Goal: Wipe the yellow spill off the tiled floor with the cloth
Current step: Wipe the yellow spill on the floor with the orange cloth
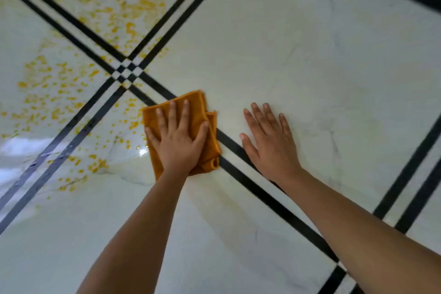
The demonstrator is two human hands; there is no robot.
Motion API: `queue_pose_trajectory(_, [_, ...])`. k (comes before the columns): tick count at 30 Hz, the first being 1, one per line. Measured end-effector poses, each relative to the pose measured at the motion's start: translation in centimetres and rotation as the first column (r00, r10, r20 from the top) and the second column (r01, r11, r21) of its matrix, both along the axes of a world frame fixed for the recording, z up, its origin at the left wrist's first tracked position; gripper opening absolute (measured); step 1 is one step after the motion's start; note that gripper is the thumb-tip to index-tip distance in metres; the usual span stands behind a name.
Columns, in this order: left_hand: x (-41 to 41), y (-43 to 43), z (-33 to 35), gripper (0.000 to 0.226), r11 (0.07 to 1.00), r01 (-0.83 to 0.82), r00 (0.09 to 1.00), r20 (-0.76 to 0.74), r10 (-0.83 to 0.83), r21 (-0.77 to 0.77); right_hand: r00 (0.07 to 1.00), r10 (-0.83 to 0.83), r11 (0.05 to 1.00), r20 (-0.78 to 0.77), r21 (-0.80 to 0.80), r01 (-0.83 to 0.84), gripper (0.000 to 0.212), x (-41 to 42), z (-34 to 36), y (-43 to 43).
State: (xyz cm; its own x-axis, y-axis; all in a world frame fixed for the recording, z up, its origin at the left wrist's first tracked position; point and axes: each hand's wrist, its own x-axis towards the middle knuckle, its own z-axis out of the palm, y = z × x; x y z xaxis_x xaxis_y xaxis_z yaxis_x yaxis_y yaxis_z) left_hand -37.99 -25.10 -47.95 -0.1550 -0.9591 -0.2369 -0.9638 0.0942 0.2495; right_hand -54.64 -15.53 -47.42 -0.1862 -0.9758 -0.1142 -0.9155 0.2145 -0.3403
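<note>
Now left hand presses the orange cloth, fingers flat; right hand splayed on the tiled floor beside it. Unclutched, the cloth could smear the yellow spill.

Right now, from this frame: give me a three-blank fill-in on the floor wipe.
1. The left hand presses flat on a folded cloth coloured ____.
2. The right hand lies flat on the tiled floor, holding ____.
3. Most of the yellow spill lies to the cloth's ____ side.
Missing words: orange; nothing; left.
</note>
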Motion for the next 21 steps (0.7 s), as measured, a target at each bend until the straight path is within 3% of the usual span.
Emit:
queue_pose_trajectory(2, [1.8,0.7,1.3,0.066,0.999,-0.042,0.967,-0.251,0.040,-0.001,0.999,0.017,1.000,0.036,-0.018,-0.016,0.057,1.9,0.7,-0.8])
queue_pose_trajectory(4, [5.3,2.0,2.0,0.061,0.984,-0.164,0.921,-0.367,0.129,-0.066,0.995,0.073,0.996,0.074,-0.050,-0.070,0.057,4.3,1.4,-1.9])
queue_pose_trajectory(7, [12.0,4.9,1.4,0.064,0.951,-0.271,0.952,-0.187,0.242,-0.148,0.979,0.191,0.981,0.074,0.002,-0.192,0.064,8.1,1.6,-4.6])
queue_pose_trajectory(9, [16.5,6.0,0.6,0.068,0.921,-0.357,0.934,-0.077,0.349,-0.154,0.959,0.283,0.955,-0.013,0.097,-0.280,0.070,10.7,0.8,-6.6])
queue_pose_trajectory(11, [19.4,6.3,-0.1,0.071,0.874,-0.464,0.885,-0.037,0.464,-0.148,0.955,0.270,0.955,-0.121,0.160,-0.249,0.072,12.8,-0.1,-7.8])
queue_pose_trajectory(14, [21.5,6.9,-1.1,0.075,0.825,-0.554,0.830,0.005,0.558,-0.114,0.961,0.222,0.970,-0.167,0.137,-0.200,0.071,16.0,-0.9,-7.0])
queue_pose_trajectory(17, [21.9,6.9,-1.6,0.074,0.832,-0.546,0.836,0.002,0.549,-0.095,0.872,0.438,0.899,-0.219,0.108,-0.425,0.069,16.8,-1.3,-7.0])
queue_pose_trajectory(19, [21.8,6.8,-1.6,0.073,0.829,-0.552,0.833,-0.017,0.553,-0.090,0.900,0.367,0.930,-0.234,0.085,-0.358,0.066,17.0,-1.4,-8.5])
queue_pose_trajectory(21, [22.0,6.7,-1.5,0.072,0.832,-0.549,0.836,-0.030,0.548,-0.084,0.967,0.162,0.986,-0.198,0.073,-0.150,0.061,18.7,-1.1,-9.4])
